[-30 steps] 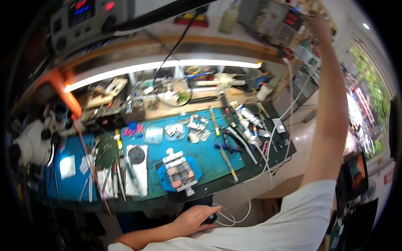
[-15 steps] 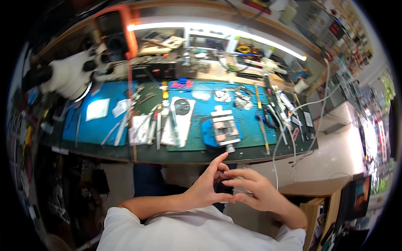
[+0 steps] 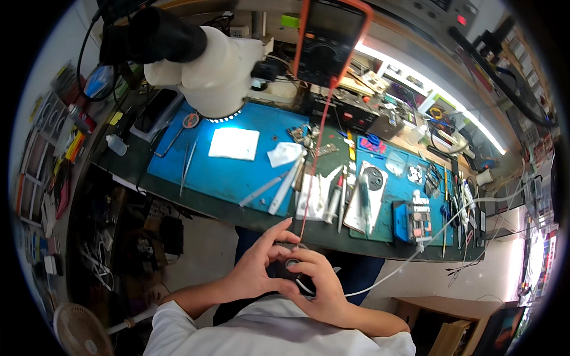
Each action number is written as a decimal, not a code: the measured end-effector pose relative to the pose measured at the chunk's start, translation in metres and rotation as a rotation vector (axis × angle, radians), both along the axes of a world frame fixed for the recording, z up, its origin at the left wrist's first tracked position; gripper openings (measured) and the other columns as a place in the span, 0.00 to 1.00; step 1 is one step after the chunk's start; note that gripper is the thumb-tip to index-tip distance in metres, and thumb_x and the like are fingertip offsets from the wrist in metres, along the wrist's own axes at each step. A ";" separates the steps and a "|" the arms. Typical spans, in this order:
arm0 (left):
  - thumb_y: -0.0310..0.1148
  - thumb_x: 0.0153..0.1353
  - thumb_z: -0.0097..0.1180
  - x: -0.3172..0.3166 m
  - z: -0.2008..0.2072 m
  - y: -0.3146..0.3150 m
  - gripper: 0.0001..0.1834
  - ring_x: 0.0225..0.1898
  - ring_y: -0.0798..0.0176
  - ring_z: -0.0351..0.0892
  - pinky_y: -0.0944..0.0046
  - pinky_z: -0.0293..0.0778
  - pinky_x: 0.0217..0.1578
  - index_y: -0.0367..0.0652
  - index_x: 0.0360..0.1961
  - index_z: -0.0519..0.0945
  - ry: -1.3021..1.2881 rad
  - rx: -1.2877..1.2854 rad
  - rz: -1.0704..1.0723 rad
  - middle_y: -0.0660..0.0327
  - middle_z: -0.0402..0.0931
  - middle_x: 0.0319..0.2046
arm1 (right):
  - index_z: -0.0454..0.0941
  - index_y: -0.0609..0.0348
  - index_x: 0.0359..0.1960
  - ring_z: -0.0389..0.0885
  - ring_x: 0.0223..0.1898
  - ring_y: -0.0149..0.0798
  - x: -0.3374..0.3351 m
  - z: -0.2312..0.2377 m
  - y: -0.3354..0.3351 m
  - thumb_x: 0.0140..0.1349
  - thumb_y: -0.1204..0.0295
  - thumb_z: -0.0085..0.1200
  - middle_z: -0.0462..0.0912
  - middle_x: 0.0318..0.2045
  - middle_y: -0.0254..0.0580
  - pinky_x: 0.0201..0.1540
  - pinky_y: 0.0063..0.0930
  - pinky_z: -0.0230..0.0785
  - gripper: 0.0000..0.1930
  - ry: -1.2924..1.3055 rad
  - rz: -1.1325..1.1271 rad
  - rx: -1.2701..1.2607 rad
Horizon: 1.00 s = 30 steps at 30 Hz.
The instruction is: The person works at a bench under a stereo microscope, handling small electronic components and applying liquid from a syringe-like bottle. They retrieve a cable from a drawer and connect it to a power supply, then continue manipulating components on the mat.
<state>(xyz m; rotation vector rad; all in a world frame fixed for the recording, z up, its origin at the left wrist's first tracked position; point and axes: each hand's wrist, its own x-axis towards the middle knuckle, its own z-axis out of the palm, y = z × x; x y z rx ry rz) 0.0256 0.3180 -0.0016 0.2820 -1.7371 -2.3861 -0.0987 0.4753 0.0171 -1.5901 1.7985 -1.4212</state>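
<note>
In front of my body, below the bench edge, both hands are close together around a small dark object with a round silvery part [image 3: 291, 264]. My left hand [image 3: 259, 262] curves round it from the left, thumb and fingers bent. From the right, my right hand [image 3: 322, 283] grips it with bent fingers, which cover much of it. I cannot make out its exact kind. A white cable [image 3: 380, 283] runs in from the right to my right hand. The thin red lead [image 3: 313, 184] hangs down from the multimeter [image 3: 328, 41] to just above my fingers.
A white microscope [image 3: 217, 71] lights a white pad [image 3: 234, 144] on the blue mat [image 3: 178, 163]. Tweezers, a screwdriver [image 3: 336, 196] and other tools lie along the bench. At the right stands a blue clamp-like holder [image 3: 404, 221]. A fan [image 3: 82, 329] is at lower left.
The view has swung left, bringing the microscope and multimeter nearer the middle. My hands have drawn closer round the dark object, and its silvery part now shows.
</note>
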 end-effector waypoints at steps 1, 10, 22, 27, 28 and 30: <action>0.31 0.43 0.81 -0.001 0.006 -0.017 0.67 0.58 0.59 0.75 0.58 0.72 0.59 0.47 0.77 0.43 0.024 0.042 0.010 0.50 0.59 0.66 | 0.75 0.59 0.55 0.75 0.58 0.54 0.006 -0.001 -0.016 0.50 0.77 0.71 0.74 0.58 0.51 0.56 0.43 0.72 0.28 -0.042 -0.074 -0.034; 0.36 0.63 0.66 0.002 0.037 -0.186 0.32 0.50 0.60 0.82 0.59 0.75 0.54 0.38 0.65 0.67 -0.007 -0.780 0.281 0.55 0.78 0.53 | 0.69 0.57 0.60 0.75 0.56 0.38 0.039 0.007 -0.102 0.53 0.75 0.73 0.74 0.53 0.44 0.55 0.31 0.71 0.33 -0.469 0.005 0.240; 0.34 0.63 0.61 -0.009 0.030 -0.268 0.25 0.60 0.50 0.73 0.53 0.65 0.61 0.38 0.58 0.71 -0.038 -1.300 0.161 0.51 0.76 0.53 | 0.72 0.60 0.61 0.72 0.61 0.35 0.123 -0.027 -0.171 0.62 0.82 0.62 0.73 0.59 0.42 0.57 0.28 0.73 0.25 -0.809 0.009 0.013; 0.42 0.62 0.63 -0.023 0.022 -0.291 0.29 0.60 0.46 0.70 0.50 0.63 0.62 0.34 0.58 0.72 -0.041 -1.383 0.110 0.48 0.74 0.55 | 0.75 0.59 0.59 0.83 0.44 0.47 0.017 0.017 -0.178 0.56 0.76 0.68 0.77 0.47 0.49 0.40 0.31 0.80 0.27 0.146 -0.612 0.030; 0.43 0.61 0.63 -0.027 0.016 -0.293 0.31 0.60 0.46 0.69 0.50 0.63 0.61 0.33 0.58 0.71 -0.025 -1.412 0.099 0.47 0.73 0.55 | 0.74 0.59 0.59 0.83 0.45 0.48 -0.002 0.023 -0.190 0.56 0.73 0.68 0.77 0.47 0.48 0.41 0.33 0.79 0.28 0.133 -0.678 0.039; 0.51 0.56 0.68 -0.040 0.015 -0.291 0.37 0.60 0.43 0.66 0.49 0.61 0.62 0.28 0.53 0.72 -0.056 -1.388 -0.004 0.46 0.70 0.53 | 0.72 0.60 0.60 0.83 0.47 0.49 -0.044 0.020 -0.213 0.55 0.71 0.69 0.81 0.48 0.50 0.46 0.37 0.77 0.30 0.193 -0.756 0.113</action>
